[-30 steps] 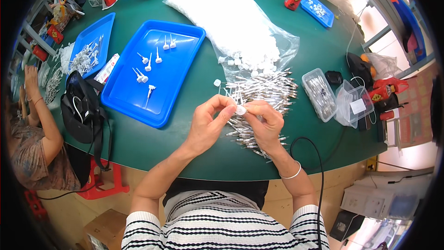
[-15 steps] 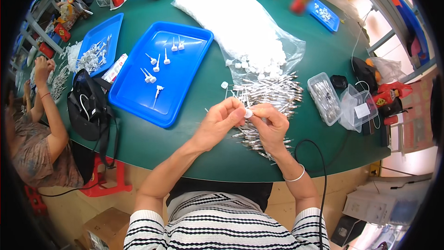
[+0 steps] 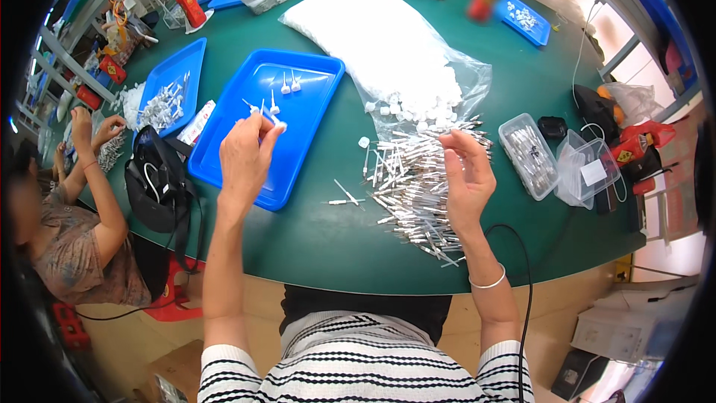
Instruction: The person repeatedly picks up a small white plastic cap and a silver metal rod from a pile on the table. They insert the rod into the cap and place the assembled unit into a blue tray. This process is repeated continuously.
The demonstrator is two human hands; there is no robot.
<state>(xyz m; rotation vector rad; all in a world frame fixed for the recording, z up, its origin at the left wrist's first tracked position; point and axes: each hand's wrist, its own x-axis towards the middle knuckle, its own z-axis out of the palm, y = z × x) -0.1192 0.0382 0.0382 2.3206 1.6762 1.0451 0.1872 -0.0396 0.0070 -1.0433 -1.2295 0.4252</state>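
Over the blue tray [image 3: 212, 168], my left hand [image 3: 245, 157] is closed in a pinch on a small white-capped rod [image 3: 280, 126]; only its white cap end shows clearly past the fingers. Several similar white-capped thin rods [image 3: 296, 85] lie in the tray, some partly hidden behind that hand. At the right edge of a pile of thin silvery-white rods [image 3: 410, 186], my right hand [image 3: 471, 179] hovers with thumb and fingers apart and nothing visible in it. A clear bag of white caps [image 3: 380, 45] lies behind the pile, some caps spilling from its mouth.
Right of the pile stands a clear box of rods [image 3: 528, 158] beside an open clear container [image 3: 589, 168]. A black cable [image 3: 522, 246] runs down near my right forearm. To the left lie a black bag [image 3: 153, 179] and another blue tray [image 3: 190, 67]; a co-worker [image 3: 82, 231] sits there.
My hands, together over the pile before, have separated. The left has carried the white-capped rod left over the tray; the right has let go of it and moved right and slightly up.
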